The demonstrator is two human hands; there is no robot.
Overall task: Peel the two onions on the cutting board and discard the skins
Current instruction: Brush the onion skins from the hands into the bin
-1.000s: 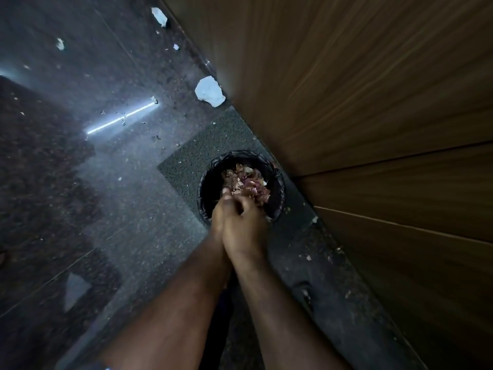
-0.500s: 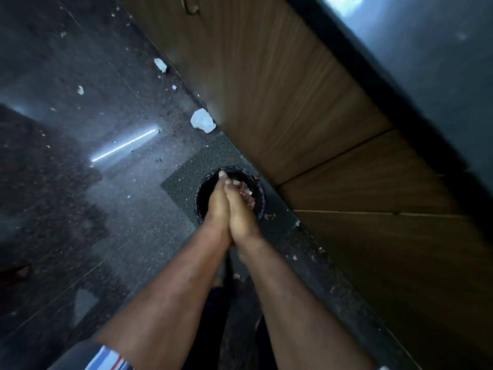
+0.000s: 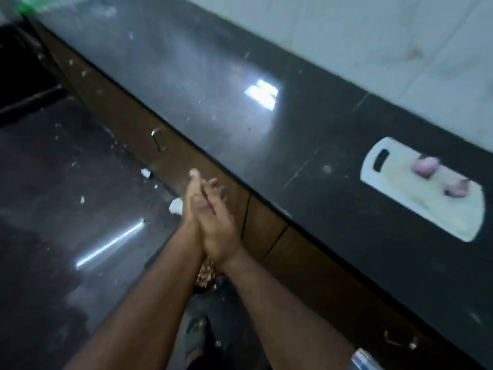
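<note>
Two pale purple onions (image 3: 424, 166) (image 3: 456, 188) lie on a white cutting board (image 3: 400, 198) at the right of the dark countertop. My left hand (image 3: 192, 206) and my right hand (image 3: 217, 222) are pressed palm to palm in front of the brown cabinet, fingers straight, holding nothing. Between my forearms, low down, a patch of onion skins (image 3: 205, 273) shows in the black bin, which my arms mostly hide.
The dark stone countertop (image 3: 240, 108) runs diagonally under a white wall. Brown cabinet doors (image 3: 269, 231) with a metal handle (image 3: 157, 140) sit below it. White scraps (image 3: 176, 205) litter the glossy dark floor on the left.
The view has swung up from the bin to the countertop, bringing the cutting board and onions into sight. My hands, still together, have risen away from the bin.
</note>
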